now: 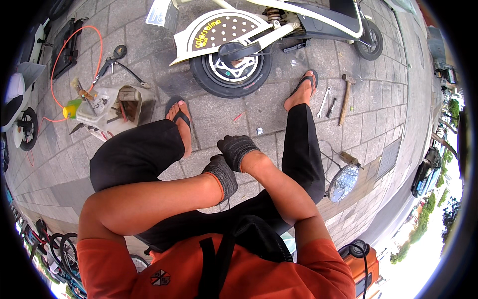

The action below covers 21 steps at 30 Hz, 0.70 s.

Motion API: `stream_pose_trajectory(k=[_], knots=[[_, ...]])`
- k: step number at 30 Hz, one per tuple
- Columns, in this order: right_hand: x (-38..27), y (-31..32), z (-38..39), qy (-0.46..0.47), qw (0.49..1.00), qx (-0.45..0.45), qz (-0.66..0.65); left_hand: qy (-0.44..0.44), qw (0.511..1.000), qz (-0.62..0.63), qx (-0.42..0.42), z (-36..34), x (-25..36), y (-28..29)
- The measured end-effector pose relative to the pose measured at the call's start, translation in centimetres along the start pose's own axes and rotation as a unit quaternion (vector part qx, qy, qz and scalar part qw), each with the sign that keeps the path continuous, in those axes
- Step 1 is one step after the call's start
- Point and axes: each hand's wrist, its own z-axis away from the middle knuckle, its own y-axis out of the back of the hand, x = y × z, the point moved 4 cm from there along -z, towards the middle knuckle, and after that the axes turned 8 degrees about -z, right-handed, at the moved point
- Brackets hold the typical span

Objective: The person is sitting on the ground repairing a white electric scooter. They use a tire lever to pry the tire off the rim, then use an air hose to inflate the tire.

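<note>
My left hand (pixel 222 175) and my right hand (pixel 238 151) are together in front of me, both in dark grey knit gloves; an orange cuff edges the left one. Their fingers are curled closed, the right hand just beyond the left and seemingly touching it. What they hold, if anything, is hidden. Ahead of them stands a cream electric scooter (pixel 318 19), its rear wheel (pixel 231 74) facing me with a black tyre and a white hub. A small red stick (pixel 239 115) lies on the paving between my hands and that wheel.
To the right lie a hammer (pixel 343 99), a wrench (pixel 323 102) and a small dark tool (pixel 331 107). A round foil-like disc (pixel 343 183) is beside my right knee. At left are a tool bin (pixel 142 107), an orange hose (pixel 52 74) and an inflator gauge (pixel 120 51).
</note>
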Motion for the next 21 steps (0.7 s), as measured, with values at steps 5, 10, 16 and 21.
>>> stream_pose_trajectory(k=[5,10,16,21], knots=[[-0.1,0.2,-0.4,-0.007,1.0,0.02,-0.013,-0.011,1.0,-0.003,-0.022,0.6,-0.2,0.7],[-0.1,0.3,-0.8,-0.007,0.999,0.035,-0.019,-0.014,1.0,-0.001,-0.027,0.9,-0.2,0.5],[-0.2,0.2,-1.1,0.002,0.999,0.046,-0.024,-0.007,1.0,0.0,-0.006,1.2,-0.2,0.3],[-0.3,0.2,-1.2,0.004,0.998,0.052,-0.026,-0.007,1.0,-0.001,0.016,1.7,-0.4,0.7]])
